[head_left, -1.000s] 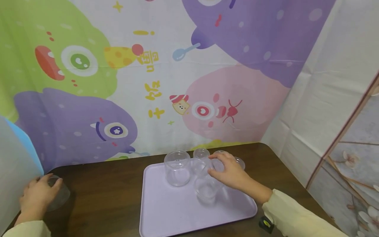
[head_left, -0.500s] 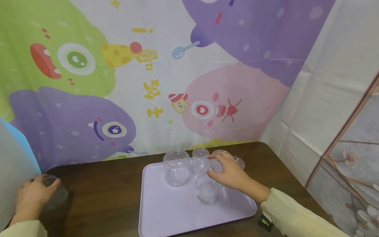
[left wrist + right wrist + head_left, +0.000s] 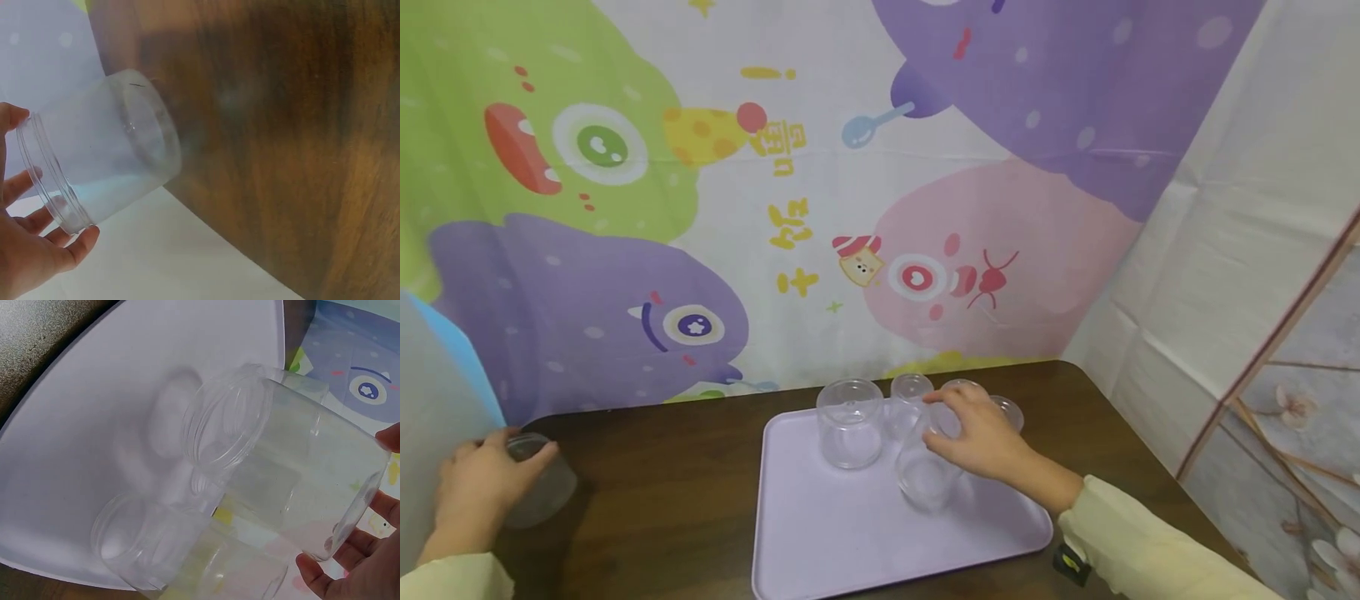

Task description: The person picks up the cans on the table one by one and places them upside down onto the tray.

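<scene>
My left hand (image 3: 486, 492) grips a clear plastic jar (image 3: 550, 492) at the table's left side. The left wrist view shows fingers and thumb spread round its threaded rim (image 3: 53, 172), with the base toward the wooden table. Over the lilac tray (image 3: 827, 533), my right hand (image 3: 981, 442) holds another clear jar (image 3: 300, 469) by its base, mouth down. Whether that mouth touches the tray I cannot tell. More clear jars stand about it: a wide jar (image 3: 850, 437) to its left, a narrower jar (image 3: 910, 396) behind, others partly hidden by the right hand.
The tray lies on a dark wooden table (image 3: 662, 492). A cartoon-print cloth (image 3: 790, 333) hangs behind it, and a pale wall covering (image 3: 1150, 350) is at the right. A whitish panel (image 3: 437, 400) with a blue edge borders the left hand.
Both hands keep their hold on the jars and have barely moved; the left hand has shifted very slightly left, and the head view has swayed a little.
</scene>
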The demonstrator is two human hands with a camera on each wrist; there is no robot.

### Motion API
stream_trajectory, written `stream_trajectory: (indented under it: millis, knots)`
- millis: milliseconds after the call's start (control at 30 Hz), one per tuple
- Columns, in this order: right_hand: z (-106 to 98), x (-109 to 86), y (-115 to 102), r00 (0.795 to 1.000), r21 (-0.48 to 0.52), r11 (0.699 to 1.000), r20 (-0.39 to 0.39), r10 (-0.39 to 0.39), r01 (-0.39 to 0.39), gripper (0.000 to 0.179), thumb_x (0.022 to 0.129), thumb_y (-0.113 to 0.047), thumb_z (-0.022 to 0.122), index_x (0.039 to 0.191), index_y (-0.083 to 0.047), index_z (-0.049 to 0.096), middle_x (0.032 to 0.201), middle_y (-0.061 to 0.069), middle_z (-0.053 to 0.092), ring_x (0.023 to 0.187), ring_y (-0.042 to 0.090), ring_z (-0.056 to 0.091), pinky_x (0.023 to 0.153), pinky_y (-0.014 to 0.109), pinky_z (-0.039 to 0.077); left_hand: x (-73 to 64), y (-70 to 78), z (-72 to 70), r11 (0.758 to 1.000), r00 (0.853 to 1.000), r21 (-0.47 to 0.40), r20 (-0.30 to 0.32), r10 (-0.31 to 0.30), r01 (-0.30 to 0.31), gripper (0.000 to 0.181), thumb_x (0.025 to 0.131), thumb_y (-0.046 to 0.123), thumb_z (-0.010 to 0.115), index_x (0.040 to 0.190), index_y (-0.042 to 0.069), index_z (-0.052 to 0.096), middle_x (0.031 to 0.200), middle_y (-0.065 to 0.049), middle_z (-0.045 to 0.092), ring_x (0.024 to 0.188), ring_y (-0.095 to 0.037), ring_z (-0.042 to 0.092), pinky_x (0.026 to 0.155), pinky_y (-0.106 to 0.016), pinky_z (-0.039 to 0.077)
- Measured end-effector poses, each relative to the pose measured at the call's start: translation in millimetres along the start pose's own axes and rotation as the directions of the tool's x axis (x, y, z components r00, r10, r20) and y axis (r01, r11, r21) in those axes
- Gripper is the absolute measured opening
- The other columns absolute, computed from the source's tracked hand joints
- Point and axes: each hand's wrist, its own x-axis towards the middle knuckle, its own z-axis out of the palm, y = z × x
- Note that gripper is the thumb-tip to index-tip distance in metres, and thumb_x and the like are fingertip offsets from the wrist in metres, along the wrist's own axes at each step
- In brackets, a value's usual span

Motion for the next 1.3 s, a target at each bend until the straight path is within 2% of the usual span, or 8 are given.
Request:
stream_trajectory:
  millis: [233, 433, 667, 833, 1200, 1300]
  knots:
    - [2, 2.0, -1, 0.999, -0.039, 0.998, -0.007, -0.044, 0.043, 0.039, 0.075, -0.030, 0.069, 0.110, -0.013, 0.066, 0.112, 0.006, 0.060, 0.112, 0.027, 0.053, 0.095, 0.047, 0.043, -0.7, 7.7, -6.4, 0.999, 0.997, 0.020, 0.065, -0.031, 0.030, 0.095, 0.087, 0.068, 0.040, 0.139, -0.011, 0.023, 0.125, -0.048, 0.022, 0.110, -0.064, 0.024, 0.087, -0.068, 0.032]
    - [4, 3.9, -1, 0.999, -0.054, 0.998, 0.016, -0.037, 0.038, 0.039, 0.076, -0.030, 0.068, 0.112, -0.015, 0.065, 0.112, 0.005, 0.059, 0.111, 0.026, 0.052, 0.093, 0.049, 0.043, -1.3, 13.5, -10.5, 0.999, 0.999, 0.029, 0.053, 0.013, -0.014, 0.096, 0.086, 0.067, 0.042, 0.136, -0.013, 0.025, 0.121, -0.049, 0.024, 0.106, -0.065, 0.026, 0.085, -0.067, 0.032]
    - [6, 4.6, 0, 0.998, -0.058, 0.996, 0.006, -0.060, 0.060, 0.040, 0.072, -0.029, 0.069, 0.109, -0.014, 0.065, 0.110, 0.006, 0.060, 0.109, 0.027, 0.053, 0.091, 0.052, 0.042, -0.1, 18.9, -11.1, 0.999, 0.998, 0.027, 0.065, 0.023, -0.025, 0.097, 0.085, 0.069, 0.041, 0.138, -0.011, 0.023, 0.120, -0.050, 0.023, 0.105, -0.066, 0.026, 0.081, -0.068, 0.034]
    - [7, 5.5, 0, 0.998, -0.061, 0.997, 0.040, -0.040, 0.043, 0.040, 0.075, -0.031, 0.068, 0.111, -0.016, 0.064, 0.113, 0.006, 0.060, 0.112, 0.028, 0.053, 0.092, 0.054, 0.042, -1.3, 23.2, -13.2, 0.999, 0.998, 0.031, 0.055, 0.043, -0.045, 0.095, 0.086, 0.068, 0.041, 0.136, -0.012, 0.026, 0.118, -0.050, 0.025, 0.103, -0.066, 0.027, 0.079, -0.068, 0.034]
    - [8, 6.5, 1, 0.997, -0.073, 0.997, 0.072, -0.023, 0.028, 0.040, 0.076, -0.032, 0.067, 0.113, -0.017, 0.064, 0.114, 0.005, 0.059, 0.114, 0.027, 0.051, 0.093, 0.054, 0.041, -5.2, 30.8, -20.6, 0.999, 0.995, 0.025, 0.098, 0.032, -0.035, 0.092, 0.088, 0.066, 0.036, 0.135, -0.013, 0.027, 0.117, -0.050, 0.022, 0.104, -0.066, 0.025, 0.079, -0.069, 0.035]
    - [8, 6.6, 0, 0.997, -0.074, 0.997, 0.072, -0.022, 0.027, 0.040, 0.076, -0.032, 0.067, 0.112, -0.017, 0.064, 0.114, 0.005, 0.059, 0.113, 0.026, 0.052, 0.092, 0.054, 0.041, -6.1, 30.2, -21.5, 0.999, 0.995, 0.023, 0.093, 0.046, -0.049, 0.092, 0.088, 0.066, 0.036, 0.134, -0.014, 0.028, 0.117, -0.051, 0.023, 0.103, -0.066, 0.026, 0.077, -0.068, 0.036]
